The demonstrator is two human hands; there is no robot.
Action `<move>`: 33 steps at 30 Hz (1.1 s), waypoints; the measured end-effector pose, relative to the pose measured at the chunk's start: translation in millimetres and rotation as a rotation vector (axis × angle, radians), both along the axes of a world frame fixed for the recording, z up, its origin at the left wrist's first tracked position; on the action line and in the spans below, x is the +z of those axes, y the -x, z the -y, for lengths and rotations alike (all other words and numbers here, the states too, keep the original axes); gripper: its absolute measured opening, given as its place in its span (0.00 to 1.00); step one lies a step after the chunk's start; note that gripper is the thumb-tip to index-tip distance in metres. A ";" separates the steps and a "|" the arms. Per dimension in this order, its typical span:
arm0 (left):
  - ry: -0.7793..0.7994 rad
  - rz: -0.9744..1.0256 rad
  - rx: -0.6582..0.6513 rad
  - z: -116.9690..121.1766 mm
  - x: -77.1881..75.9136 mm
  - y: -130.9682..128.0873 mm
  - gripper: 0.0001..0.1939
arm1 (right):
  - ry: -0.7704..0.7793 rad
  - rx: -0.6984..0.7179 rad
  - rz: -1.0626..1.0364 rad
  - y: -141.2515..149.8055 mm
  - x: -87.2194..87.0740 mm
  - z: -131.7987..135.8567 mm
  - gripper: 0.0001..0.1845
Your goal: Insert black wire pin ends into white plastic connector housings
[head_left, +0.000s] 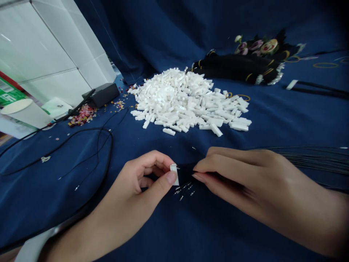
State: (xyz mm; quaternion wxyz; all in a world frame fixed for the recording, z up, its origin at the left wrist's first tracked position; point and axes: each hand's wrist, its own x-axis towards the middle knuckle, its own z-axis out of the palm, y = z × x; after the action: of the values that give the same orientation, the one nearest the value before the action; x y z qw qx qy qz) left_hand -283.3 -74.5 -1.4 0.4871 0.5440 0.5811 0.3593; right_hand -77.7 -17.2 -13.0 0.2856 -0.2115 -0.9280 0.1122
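My left hand (144, 178) pinches a small white plastic connector (174, 174) between thumb and forefinger, low over the blue cloth. My right hand (240, 174) faces it with fingers pressed together; its fingertips meet close to the connector, on thin black wires (313, 160) that run off to the right. The metal wire ends (184, 189) lie just below the connector. A large heap of white connectors (188, 102) sits beyond both hands.
Bundles of black wire with rubber bands (240, 67) lie behind the heap, with flower-like ornaments (259, 45). A black adapter (102, 94) and its cables (89, 145) lie left, beside coloured bits (81, 115), a paper cup (25, 111) and a white box (49, 47).
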 end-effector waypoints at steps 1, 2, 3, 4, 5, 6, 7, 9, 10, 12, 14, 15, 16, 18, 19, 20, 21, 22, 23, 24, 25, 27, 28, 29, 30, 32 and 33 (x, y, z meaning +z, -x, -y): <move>0.008 0.004 -0.003 0.2 0.0 0.1 0.05 | -0.011 -0.004 -0.006 -0.4 -1.2 0.6 0.10; 0.014 0.008 -0.005 0.2 0.1 0.2 0.05 | -0.023 -0.010 -0.010 -1.2 -2.2 1.0 0.10; 0.019 0.012 -0.007 0.2 0.2 0.4 0.05 | -0.036 -0.017 -0.014 -2.2 -2.8 1.2 0.11; 0.020 0.014 -0.009 0.0 0.2 0.5 0.04 | -0.048 -0.017 -0.019 -3.1 -3.1 1.4 0.11; 0.020 0.016 -0.012 -0.2 0.2 0.7 0.04 | -0.057 -0.015 -0.022 -3.9 -3.0 1.5 0.12; 0.020 0.018 -0.015 -0.3 0.0 0.9 0.04 | -0.065 -0.007 -0.025 -4.5 -2.6 1.6 0.12; 0.019 0.021 -0.018 -0.5 -0.2 1.1 0.03 | -0.070 -0.002 -0.027 -4.7 -2.0 1.8 0.12; 0.024 0.030 -0.020 -0.6 -0.8 1.4 0.03 | -0.076 0.002 -0.041 -4.2 -0.4 2.4 0.12; 0.027 0.034 -0.019 -0.6 -1.0 1.5 0.03 | -0.079 -0.005 -0.048 -3.7 0.6 2.9 0.11; 0.034 0.040 -0.020 -0.6 -1.2 1.5 0.03 | -0.091 -0.026 -0.059 -3.0 2.1 4.2 0.12; 0.039 0.044 -0.023 -0.8 -1.0 1.5 0.03 | -0.118 -0.046 -0.048 -3.3 2.6 5.3 0.13; 0.039 0.045 -0.021 -1.1 -0.8 1.4 0.03 | -0.139 -0.053 -0.037 -3.8 2.4 5.6 0.14; 0.039 0.046 -0.017 -1.3 -0.7 1.3 0.03 | -0.158 -0.057 -0.022 -4.4 2.0 5.8 0.15; 0.040 0.044 -0.009 -1.5 -0.7 1.3 0.03 | -0.184 -0.064 0.000 -5.8 1.1 5.8 0.16; 0.040 0.043 -0.009 -1.4 -0.9 1.3 0.03 | -0.183 -0.069 0.007 -6.4 0.9 5.7 0.15; 0.038 0.043 -0.011 -1.2 -1.1 1.3 0.03 | -0.180 -0.072 0.003 -6.7 0.9 5.6 0.15; 0.035 0.042 -0.013 -0.8 -1.3 1.4 0.04 | -0.170 -0.077 0.000 -6.8 1.3 5.5 0.14; 0.032 0.042 -0.016 -0.4 -1.6 1.5 0.04 | -0.165 -0.081 -0.012 -6.7 1.9 5.4 0.13; 0.029 0.041 -0.016 0.1 -1.7 1.7 0.04 | -0.165 -0.084 -0.022 -6.4 2.5 5.4 0.13; 0.024 0.040 -0.014 0.5 -1.8 1.9 0.04 | -0.167 -0.087 -0.025 -5.9 3.2 5.4 0.12; 0.023 0.039 -0.013 0.9 -1.8 2.1 0.03 | -0.179 -0.086 -0.029 -5.4 3.6 5.5 0.12; 0.024 0.034 -0.013 1.2 -1.8 2.6 0.03 | -0.197 -0.089 -0.024 -4.2 3.9 5.8 0.13; 0.025 0.032 -0.014 1.2 -1.8 2.9 0.03 | -0.201 -0.090 -0.019 -3.6 3.7 6.0 0.13; 0.026 0.028 -0.014 1.0 -1.8 3.1 0.03 | -0.196 -0.096 -0.014 -3.1 3.4 6.2 0.14; 0.027 0.023 -0.013 0.7 -2.0 3.3 0.04 | -0.191 -0.102 -0.014 -2.5 3.1 6.3 0.14; 0.019 0.011 -0.014 0.0 -2.3 3.1 0.04 | -0.168 -0.112 -0.012 -1.7 2.4 6.5 0.13; 0.014 0.005 -0.014 -0.4 -2.3 2.9 0.04 | -0.157 -0.114 -0.017 -1.4 2.2 6.5 0.13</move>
State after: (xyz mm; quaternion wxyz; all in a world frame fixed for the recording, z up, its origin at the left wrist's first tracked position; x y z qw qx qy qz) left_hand -286.1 -74.1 -3.7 0.4947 0.5438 0.5787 0.3531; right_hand -76.2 -23.8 -10.7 0.3152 -0.2400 -0.9179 0.0245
